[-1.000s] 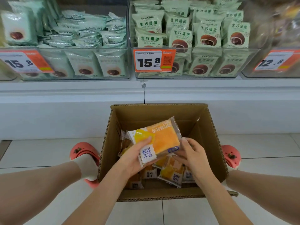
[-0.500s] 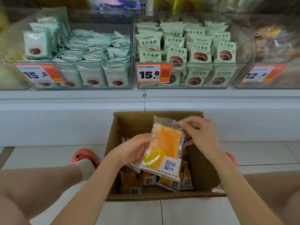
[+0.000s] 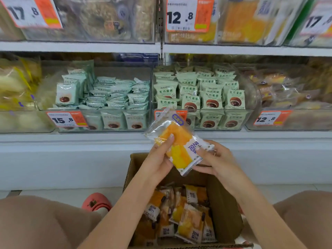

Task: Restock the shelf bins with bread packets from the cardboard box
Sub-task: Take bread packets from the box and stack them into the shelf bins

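Observation:
An orange-and-yellow bread packet (image 3: 179, 141) in clear wrap is held tilted above the open cardboard box (image 3: 224, 209). My left hand (image 3: 158, 159) grips its left side with the thumb across the front. My right hand (image 3: 213, 159) pinches its lower right end. Several similar packets (image 3: 181, 216) lie in the box. A clear bin (image 3: 239, 20) on the upper shelf, behind a 12.8 tag, holds similar orange packets.
Lower-shelf bins hold green packets at the left (image 3: 100, 94) and at the centre (image 3: 199, 90), with a bin of brownish bread at the right (image 3: 287, 94). White shelf edges (image 3: 80, 46) run across. My knees flank the box, and a pink slipper (image 3: 97, 202) rests on the tiled floor.
Both hands have lifted the packet out of the box and higher, up in front of the lower shelf. The view has tilted up, showing the upper shelf.

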Motion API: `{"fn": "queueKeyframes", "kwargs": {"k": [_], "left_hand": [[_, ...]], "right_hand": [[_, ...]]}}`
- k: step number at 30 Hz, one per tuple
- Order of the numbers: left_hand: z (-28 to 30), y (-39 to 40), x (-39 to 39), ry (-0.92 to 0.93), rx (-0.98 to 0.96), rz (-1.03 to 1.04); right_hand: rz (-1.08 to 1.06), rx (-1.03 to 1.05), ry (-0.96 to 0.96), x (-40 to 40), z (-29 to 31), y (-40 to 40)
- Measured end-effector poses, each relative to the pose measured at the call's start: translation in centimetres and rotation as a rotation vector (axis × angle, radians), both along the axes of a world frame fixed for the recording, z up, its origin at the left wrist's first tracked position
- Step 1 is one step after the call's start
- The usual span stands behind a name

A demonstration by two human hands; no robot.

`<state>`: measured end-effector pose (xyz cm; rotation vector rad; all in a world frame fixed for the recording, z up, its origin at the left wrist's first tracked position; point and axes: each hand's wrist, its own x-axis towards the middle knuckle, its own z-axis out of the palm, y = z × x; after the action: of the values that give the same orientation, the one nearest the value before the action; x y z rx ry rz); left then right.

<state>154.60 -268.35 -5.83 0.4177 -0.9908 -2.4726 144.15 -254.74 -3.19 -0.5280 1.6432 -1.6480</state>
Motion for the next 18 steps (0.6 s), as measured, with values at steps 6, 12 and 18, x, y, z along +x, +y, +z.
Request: {"fn": "queueKeyframes", "kwargs": {"k": [6,12,18], "left_hand": [[8.2,-3.2,-1.9,0.041,-0.185,0.086],[18.4,-7.1,-4.0,-0.163,-0.793,0.654],[23.4,-11.1,-10.7,-0.248,-2.175,1.09]], "right_hand": [[-0.092,-0.138,0.16,-3.4,7.7,-1.4],[-0.227,-0.292,0.364,-9.5,19.0,-2.3],[-0.27,-0.272,0.657,-15.2,29.1,-5.8]]}}
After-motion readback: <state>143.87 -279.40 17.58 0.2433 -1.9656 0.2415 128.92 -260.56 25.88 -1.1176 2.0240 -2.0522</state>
